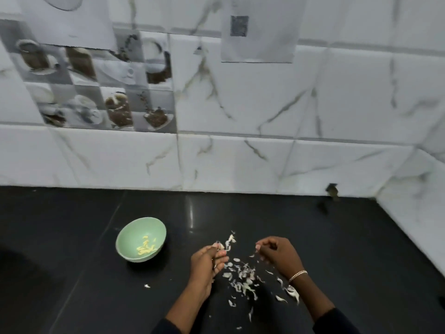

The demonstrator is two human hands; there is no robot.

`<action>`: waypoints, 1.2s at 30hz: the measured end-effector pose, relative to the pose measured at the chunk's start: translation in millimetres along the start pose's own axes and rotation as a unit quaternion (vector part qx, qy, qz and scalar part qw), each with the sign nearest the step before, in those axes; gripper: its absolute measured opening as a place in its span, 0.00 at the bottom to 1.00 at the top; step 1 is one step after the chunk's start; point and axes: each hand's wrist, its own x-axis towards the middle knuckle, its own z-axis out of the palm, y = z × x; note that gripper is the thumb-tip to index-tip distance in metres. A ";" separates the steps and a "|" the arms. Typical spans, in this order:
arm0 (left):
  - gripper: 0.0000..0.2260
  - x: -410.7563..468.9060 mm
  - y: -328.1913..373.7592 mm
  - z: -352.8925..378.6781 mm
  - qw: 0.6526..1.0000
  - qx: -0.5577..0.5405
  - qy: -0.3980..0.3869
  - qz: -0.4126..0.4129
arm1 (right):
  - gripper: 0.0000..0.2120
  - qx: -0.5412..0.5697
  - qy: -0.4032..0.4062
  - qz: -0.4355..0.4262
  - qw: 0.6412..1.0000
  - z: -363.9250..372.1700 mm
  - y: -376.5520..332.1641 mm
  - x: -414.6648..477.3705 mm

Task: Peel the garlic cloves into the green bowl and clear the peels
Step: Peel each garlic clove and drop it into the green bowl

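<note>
There was one green bowl point(140, 239) on the black counter point(72, 237). It sat at about 10 o'clock from the left hand point(207, 261), well apart from it. Inside the bowl lay a small heap of peeled cloves point(145, 247), too blurry to count. There were two hands. The left hand had its fingers curled, and its tips pinched one clove point(218, 245) with some white skin on it. The right hand point(277, 254) was at 3 o'clock from the left one. Its fingers were curled and its tips were pressed together, but I could not tell if a bit of skin was between them. It wore one bracelet point(298, 275) on the wrist. Many peels point(243, 278) lay spread on the counter between the two arms, at 6 o'clock from the fingertips, too many to count. A few more lay at 12 o'clock, just past the left fingers. One lone peel point(147, 286) lay at 6 o'clock from the bowl. Nothing stood between the hands and the bowl. Behind the counter, at 12 o'clock, was a white tiled wall point(265, 153) with a block of picture tiles point(96, 88) at 11 o'clock.
</note>
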 end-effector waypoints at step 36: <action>0.04 -20.1 -51.7 38.9 0.981 0.173 -0.065 0.059 | 0.11 -0.243 -0.021 -0.012 0.970 0.8 89.4 -61.1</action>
